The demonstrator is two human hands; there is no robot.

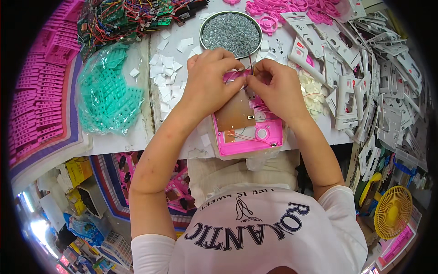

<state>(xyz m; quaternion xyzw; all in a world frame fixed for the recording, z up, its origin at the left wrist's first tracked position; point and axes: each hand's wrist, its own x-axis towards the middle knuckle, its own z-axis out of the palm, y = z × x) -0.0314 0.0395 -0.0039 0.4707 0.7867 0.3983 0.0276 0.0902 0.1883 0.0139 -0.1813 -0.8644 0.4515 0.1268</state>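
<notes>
In front of me lies a pink plastic housing [248, 147], open side up, with thin wires and a round ring inside. A brown circuit board [235, 113] rests tilted over its left part. My left hand [213, 77] is closed in a pinch at the board's far edge. Opposite it, my right hand [279, 86] pinches too, its fingertips almost touching the left ones. A thin dark wire [250, 61] rises between them. What each pinch holds is too small to make out.
A round tin of small metal screws [231, 33] stands just beyond my hands. White square pads [165, 73] and a bag of green parts [109, 89] lie left. Wired circuit boards [123, 18] fill the far left. White panels [356, 86] pile up right, by cream discs [313, 93].
</notes>
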